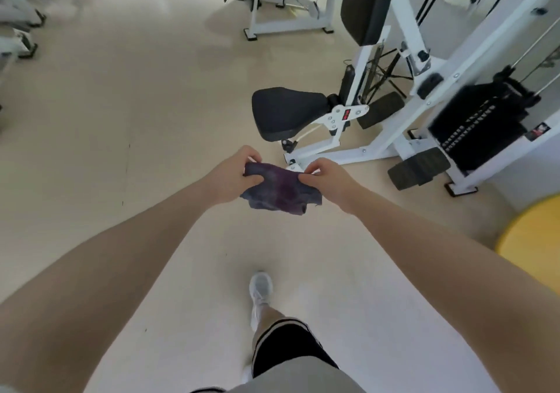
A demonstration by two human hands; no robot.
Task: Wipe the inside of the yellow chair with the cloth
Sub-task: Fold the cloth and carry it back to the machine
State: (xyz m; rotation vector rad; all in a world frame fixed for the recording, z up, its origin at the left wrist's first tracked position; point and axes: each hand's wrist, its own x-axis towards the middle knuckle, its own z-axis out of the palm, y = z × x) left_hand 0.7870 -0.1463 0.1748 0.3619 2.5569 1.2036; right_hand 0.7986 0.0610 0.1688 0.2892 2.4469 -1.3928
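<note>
Both hands, left (235, 174) and right (328, 179), pinch the cloth (280, 191) by its upper edge, held out at mid-air. The chair (533, 235) sits low at the right, untouched. Better bunch the cloth into one palm before reaching in.

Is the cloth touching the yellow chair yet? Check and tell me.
No, the cloth hangs in the air between the left hand and right hand, well apart from the yellow chair at the right edge.

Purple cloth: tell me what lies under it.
The purple cloth hangs in the air, pinched by both hands, left and right. Below it shows bare beige floor; the patch directly beneath is hidden.
</note>
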